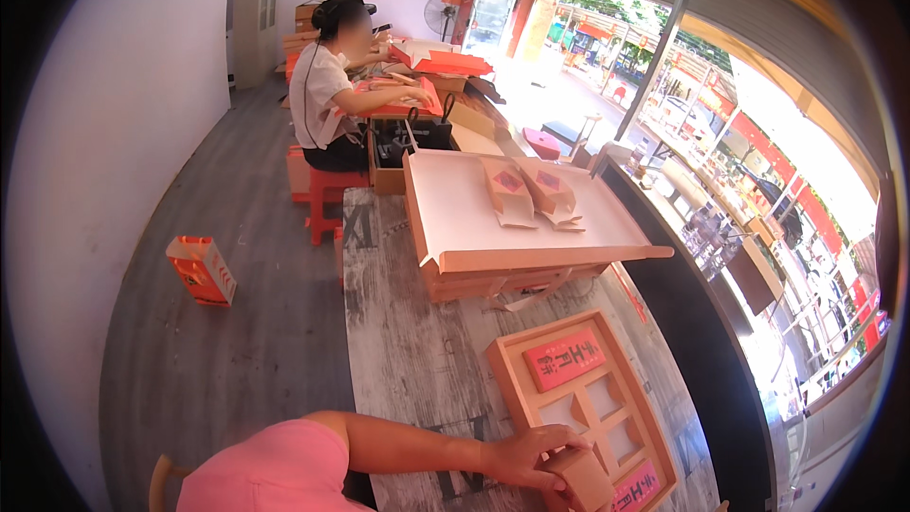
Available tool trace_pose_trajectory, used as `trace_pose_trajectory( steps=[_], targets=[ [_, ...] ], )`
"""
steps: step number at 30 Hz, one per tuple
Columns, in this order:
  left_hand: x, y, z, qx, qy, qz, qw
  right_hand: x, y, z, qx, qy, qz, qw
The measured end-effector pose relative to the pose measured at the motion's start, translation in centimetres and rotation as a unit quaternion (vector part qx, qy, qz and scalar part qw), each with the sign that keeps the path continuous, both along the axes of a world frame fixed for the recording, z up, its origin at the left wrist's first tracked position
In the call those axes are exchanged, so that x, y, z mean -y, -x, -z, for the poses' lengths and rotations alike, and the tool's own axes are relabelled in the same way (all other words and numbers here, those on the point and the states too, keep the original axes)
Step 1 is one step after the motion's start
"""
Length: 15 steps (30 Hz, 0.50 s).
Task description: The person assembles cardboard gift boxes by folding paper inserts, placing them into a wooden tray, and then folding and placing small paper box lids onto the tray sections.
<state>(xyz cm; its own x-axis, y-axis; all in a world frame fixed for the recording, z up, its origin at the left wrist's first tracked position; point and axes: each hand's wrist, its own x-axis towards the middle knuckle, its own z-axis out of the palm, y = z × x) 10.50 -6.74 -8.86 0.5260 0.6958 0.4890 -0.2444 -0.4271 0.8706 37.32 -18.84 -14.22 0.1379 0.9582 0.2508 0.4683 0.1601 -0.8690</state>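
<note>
My left hand (538, 456) grips a small plain brown cardboard box (580, 480), fingers over its top and thumb below. The small box is held above the near edge of a shallow cardboard gift tray (503, 372), which lies on the table. A red printed pack (565, 359) fills the tray's far end, and another red pack (635, 487) shows at its near end. Between them are several square cutouts with pale bottoms. A little skin at the picture's lower edge, under the small box, may belong to my right hand; its fingers cannot be made out.
Beyond the tray stands a larger box with a white-lined lid (455, 207), two folded small cartons (510, 192) on it and a ribbon handle. A co-worker (322, 85) sits on a red stool handling orange boxes. An orange-white carton (201, 270) stands on the floor.
</note>
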Motion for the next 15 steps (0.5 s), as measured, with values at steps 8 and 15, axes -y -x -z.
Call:
trace_pose_trajectory(
  steps=[8, 15],
  targets=[
    [0.3, 0.2, 0.3, 0.032, 0.120, 0.016, 0.992, -0.3, 6.9, -8.0, -0.034, 0.050, 0.006, 0.998],
    [0.1, -0.2, 0.0, -0.007, -0.019, -0.031, 0.999, -0.3, 4.1, -4.2, -0.137, 0.036, 0.099, 0.985]
  ],
)
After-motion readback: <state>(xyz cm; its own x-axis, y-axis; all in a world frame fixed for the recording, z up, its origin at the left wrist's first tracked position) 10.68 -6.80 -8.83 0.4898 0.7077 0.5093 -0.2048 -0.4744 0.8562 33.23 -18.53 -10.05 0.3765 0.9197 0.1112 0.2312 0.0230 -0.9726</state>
